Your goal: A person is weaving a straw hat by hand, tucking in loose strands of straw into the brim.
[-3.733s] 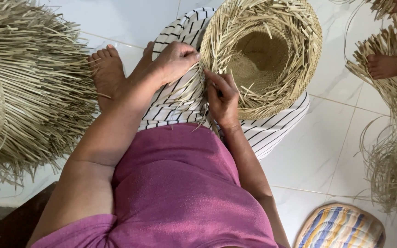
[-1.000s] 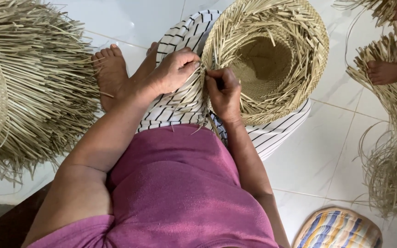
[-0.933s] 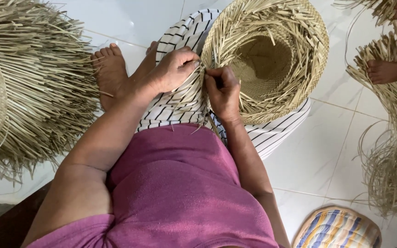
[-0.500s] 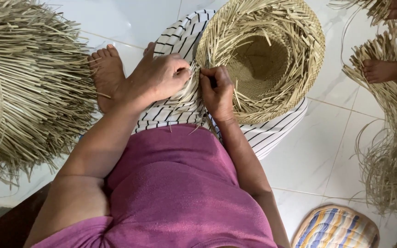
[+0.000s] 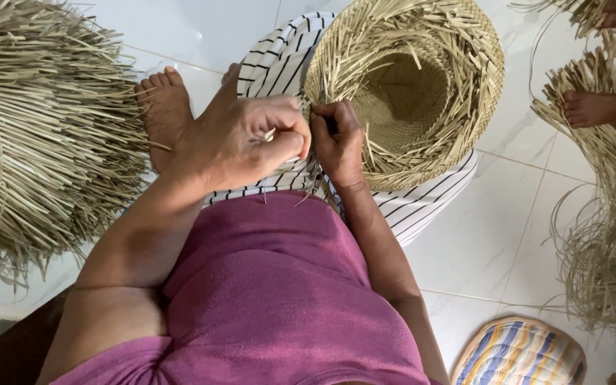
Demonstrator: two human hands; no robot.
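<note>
Pinching straw strands at the woven hat (image 5: 422,93) rim, left hand (image 5: 251,139) and right hand (image 5: 338,139) curled tight.

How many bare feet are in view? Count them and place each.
2. The person's own foot lies on the white floor left of the striped cloth; another person's foot is at the right edge. Others may be hidden.

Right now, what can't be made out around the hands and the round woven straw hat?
- Head view: the left hand hides the strand ends it pinches.
- The right hand covers the round woven straw hat edge it grips.
- The pile of straw hats is cut off at the left edge.
- Another person's foot shows; the frame cuts off the rest.
</note>
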